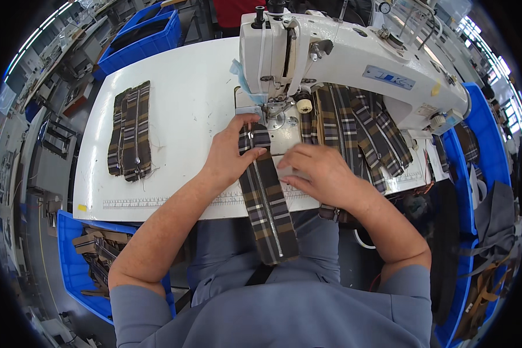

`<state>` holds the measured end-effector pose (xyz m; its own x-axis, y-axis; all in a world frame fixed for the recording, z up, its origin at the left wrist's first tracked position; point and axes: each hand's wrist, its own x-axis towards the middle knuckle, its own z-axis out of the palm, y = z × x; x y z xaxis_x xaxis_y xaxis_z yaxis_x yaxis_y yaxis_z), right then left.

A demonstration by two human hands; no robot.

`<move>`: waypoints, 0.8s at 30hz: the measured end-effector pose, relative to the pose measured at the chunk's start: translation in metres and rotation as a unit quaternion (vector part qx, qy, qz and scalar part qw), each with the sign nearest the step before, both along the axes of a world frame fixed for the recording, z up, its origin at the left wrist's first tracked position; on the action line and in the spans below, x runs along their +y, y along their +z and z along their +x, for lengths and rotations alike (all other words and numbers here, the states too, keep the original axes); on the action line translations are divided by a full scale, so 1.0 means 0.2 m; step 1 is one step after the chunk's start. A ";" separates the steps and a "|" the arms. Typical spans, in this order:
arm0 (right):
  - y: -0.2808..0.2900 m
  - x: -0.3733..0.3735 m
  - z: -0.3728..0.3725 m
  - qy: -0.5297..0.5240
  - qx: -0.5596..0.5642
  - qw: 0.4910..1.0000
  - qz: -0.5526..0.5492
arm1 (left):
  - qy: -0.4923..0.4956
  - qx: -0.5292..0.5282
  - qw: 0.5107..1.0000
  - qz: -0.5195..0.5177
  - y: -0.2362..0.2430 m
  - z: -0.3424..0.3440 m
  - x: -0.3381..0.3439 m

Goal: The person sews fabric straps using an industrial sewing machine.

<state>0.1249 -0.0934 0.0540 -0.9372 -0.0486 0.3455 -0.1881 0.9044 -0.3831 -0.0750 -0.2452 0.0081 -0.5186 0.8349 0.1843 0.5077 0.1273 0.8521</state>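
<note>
1. A long brown, black and white plaid fabric strip with a silver metal zipper down its middle point(267, 203) is held at its far end by the left hand point(232, 153); thumb and forefinger are closed on the cloth near the zipper pull, seemingly so that this end can be steered close to the metal needle area.

2. The strip is laid over the front of the white, smooth-topped sewing table point(182, 122); its near end is left hanging past the edge, above the lap, presumably because its length exceeds the space there.

3. The right hand point(325, 174) is placed just beside the strip, fingers curled and thumb set narrowly apart from them; whether cloth is touched or something thin is pinched cannot be told.

4. The far end is set just in front of the metal presser foot point(276, 109) of the large white sewing machine point(354, 55); no cloth is seen clamped there.

5. Two similar plaid zipper strips point(134, 133) are laid lengthwise at the table's left, well apart from the hands, probably to be kept out of the way; a heap of plaid zipper pieces point(339, 119) is gathered under the machine's arm, perhaps for easy reach by the right hand.
</note>
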 end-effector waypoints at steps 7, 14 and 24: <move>-0.12 0.17 -0.23 -0.009 0.025 0.991 0.134 | -0.018 0.339 0.941 0.008 0.00 -0.09 0.04; -0.14 0.18 -0.25 -0.037 0.065 0.987 0.142 | -0.063 0.386 0.920 -0.033 0.00 -0.10 0.04; -0.15 0.18 -0.26 -0.057 0.084 0.984 0.144 | -0.077 0.366 0.927 -0.019 0.00 -0.12 0.08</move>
